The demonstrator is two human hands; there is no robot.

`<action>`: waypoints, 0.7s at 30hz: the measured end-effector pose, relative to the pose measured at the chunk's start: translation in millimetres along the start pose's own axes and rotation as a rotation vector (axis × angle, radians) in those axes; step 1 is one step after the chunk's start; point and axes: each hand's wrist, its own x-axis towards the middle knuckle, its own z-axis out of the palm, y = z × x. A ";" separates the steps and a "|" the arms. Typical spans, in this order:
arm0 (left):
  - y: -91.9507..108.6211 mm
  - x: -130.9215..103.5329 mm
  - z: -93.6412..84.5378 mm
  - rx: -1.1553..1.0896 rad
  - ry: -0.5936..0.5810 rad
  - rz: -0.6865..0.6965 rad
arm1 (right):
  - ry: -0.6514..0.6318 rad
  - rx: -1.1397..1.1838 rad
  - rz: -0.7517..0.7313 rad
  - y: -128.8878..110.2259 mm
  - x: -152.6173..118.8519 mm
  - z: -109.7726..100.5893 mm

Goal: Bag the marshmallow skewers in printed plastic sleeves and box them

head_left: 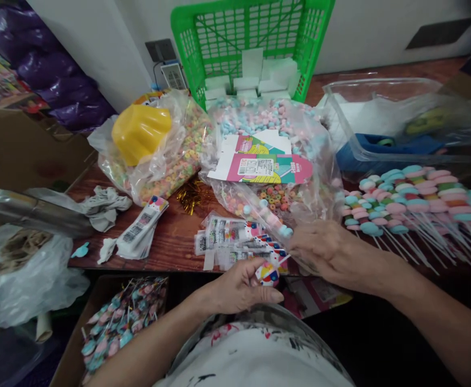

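My left hand (239, 290) is closed around a colourful printed wrapper (268, 274), from which a thin white stick pokes out to the right. Beside it, my right hand (332, 252) has its fingers curled together at the lower end of a marshmallow skewer (271, 219) in a clear sleeve; the fingertips are partly hidden. Under and behind the hands lies a spread of clear printed sleeves (231, 231) at the table's front edge. To the right of my right hand, many pink and blue marshmallow skewers (413, 196) lie piled with white sticks toward me.
Behind are bags of cereal rings (171, 172) and marshmallows (255, 115), a printed card (259, 166) and a green basket (255, 27). A clear bin (380, 156) stands right. Left are a label stack (141, 231) and a metal object (29, 209); below, a box of wrapped skewers (118, 322).
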 end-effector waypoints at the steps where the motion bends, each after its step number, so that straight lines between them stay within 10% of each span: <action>1: -0.1 1.4 0.8 0.031 -0.005 0.010 | -0.037 -0.025 -0.001 -0.6 0.9 2.8; 21: 2.8 10.7 -8.8 0.581 0.169 0.221 | 0.000 -0.397 -0.085 -9.6 1.1 -19.2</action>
